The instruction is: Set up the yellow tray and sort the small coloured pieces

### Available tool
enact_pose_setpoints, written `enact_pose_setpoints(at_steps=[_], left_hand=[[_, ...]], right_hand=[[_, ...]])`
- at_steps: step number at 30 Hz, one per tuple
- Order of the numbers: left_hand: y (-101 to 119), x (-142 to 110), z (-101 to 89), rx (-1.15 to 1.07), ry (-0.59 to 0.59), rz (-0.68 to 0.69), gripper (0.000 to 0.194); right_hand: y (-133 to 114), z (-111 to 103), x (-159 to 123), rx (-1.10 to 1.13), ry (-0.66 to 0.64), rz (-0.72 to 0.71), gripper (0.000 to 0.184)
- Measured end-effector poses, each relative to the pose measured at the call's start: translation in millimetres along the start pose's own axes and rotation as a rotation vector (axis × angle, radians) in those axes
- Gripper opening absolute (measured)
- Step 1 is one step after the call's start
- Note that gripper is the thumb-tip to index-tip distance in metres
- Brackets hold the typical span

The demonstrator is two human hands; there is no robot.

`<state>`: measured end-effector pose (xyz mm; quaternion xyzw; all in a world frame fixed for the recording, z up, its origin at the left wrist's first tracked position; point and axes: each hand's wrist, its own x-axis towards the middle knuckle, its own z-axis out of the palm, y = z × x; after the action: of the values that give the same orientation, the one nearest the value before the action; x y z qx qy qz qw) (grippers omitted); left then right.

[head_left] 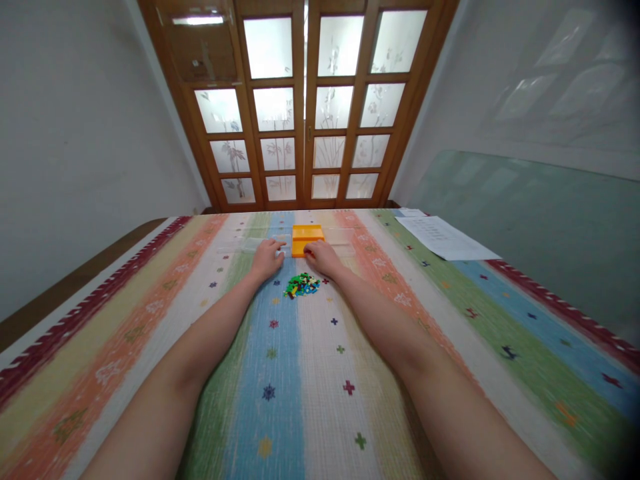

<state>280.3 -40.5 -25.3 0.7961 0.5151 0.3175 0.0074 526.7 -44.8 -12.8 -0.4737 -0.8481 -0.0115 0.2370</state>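
Note:
An orange-yellow plastic box [308, 233] with two sections, one behind the other, stands at the far middle of the table. My right hand [323, 257] is at its front right, with curled fingertips over the front section; whatever they may hold is too small to make out. To the left of the box, my left hand [267, 259] rests by a clear plastic tray [256, 245], its fingers a little apart and nothing visible between them. A pile of tiny plastic pieces [301, 285], mostly green and blue with some yellow, white and black, lies between my forearms, nearer than the box.
A striped tablecloth [270, 427] covers the table. More clear plastic [344, 241] sits right of the orange-yellow box. Printed paper sheets [445, 239] lie at the far right. Beyond the table is a wooden door [303, 100] with glass panes; walls flank both sides.

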Motion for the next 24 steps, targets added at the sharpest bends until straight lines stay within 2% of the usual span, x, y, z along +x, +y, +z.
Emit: enact_pose_setpoints(at_steps=[2,4,7,10,13,18,21,24], left_hand=[[-12,6,-8.3,0.049,0.088,-0.08,0.043],[-30,12,-16.8,0.1,0.094,-0.137,0.051],[-64,20,-27.6,0.184,-0.087,-0.076,0.069],[-92,22,-36.2,0.266,-0.256,-0.08,0.079],[-108,20,-45.1,0.309,-0.312,-0.046,0.081],[-108,5,-65.0,0.249,-0.304,0.035,0.079],[-97,-10,-76.8,0.11,-0.258,0.031,0.071],[-78,-23,-82.0,-0.017,-0.211,0.042,0.063]], right_hand=[[1,0,0,0.001,0.013,0.001,0.022],[1,0,-1,0.001,0.018,-0.003,0.022],[1,1,0,0.007,0.035,-0.025,0.022],[2,3,0,0.016,0.064,-0.043,0.021],[2,4,1,0.027,0.072,-0.04,0.02],[1,0,1,0.049,0.102,-0.04,0.019],[-4,-1,2,0.059,0.146,-0.07,0.017],[-15,0,5,0.063,0.194,-0.161,0.017]])
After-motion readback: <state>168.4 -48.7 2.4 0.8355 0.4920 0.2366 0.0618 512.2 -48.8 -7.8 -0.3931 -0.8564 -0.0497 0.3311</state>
